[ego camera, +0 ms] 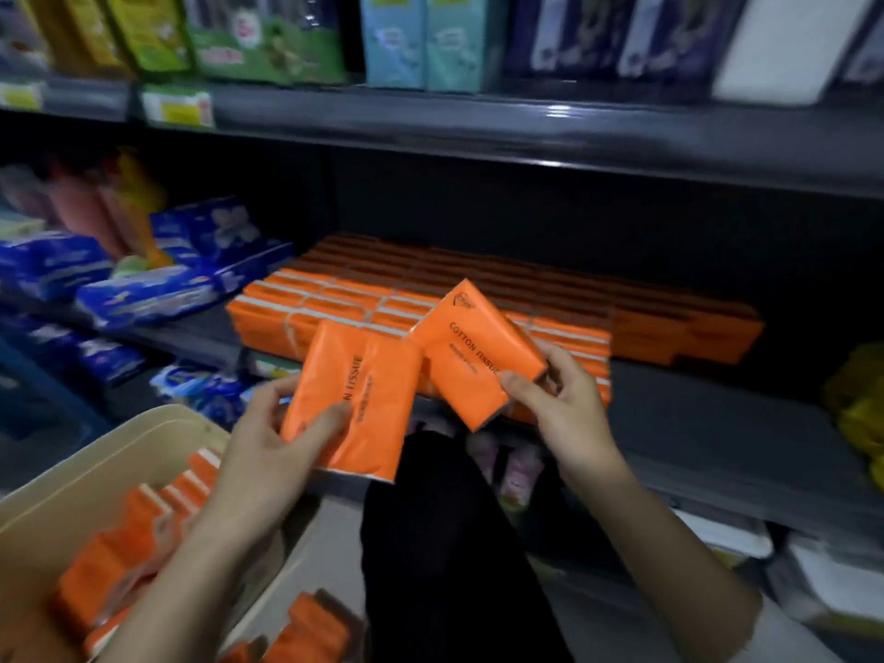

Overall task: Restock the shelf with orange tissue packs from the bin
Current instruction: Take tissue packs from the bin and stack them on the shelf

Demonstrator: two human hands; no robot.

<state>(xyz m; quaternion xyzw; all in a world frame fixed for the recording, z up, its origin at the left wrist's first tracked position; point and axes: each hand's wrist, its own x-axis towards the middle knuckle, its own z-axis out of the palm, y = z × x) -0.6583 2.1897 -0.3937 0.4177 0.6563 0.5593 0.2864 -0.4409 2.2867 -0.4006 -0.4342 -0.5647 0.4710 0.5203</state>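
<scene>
My left hand (268, 437) grips an orange tissue pack (363, 394) by its lower left edge, thumb on its face. A second orange tissue pack (473, 351), tilted and printed "COTTON TISSUE", is pinched at its lower right corner by my right hand (559, 404). Both packs hover just in front of the dark shelf (693, 390), where rows of orange packs (430, 289) stand packed together. At the lower left, the beige bin (95, 452) holds several more orange packs (138, 543).
Blue tissue packs (158, 284) lie on the shelf to the left of the orange rows. The upper shelf (478, 131) carries green, teal and dark boxes. Yellow bags (861, 409) sit at the right edge. My dark-trousered knee (445, 543) is below the hands.
</scene>
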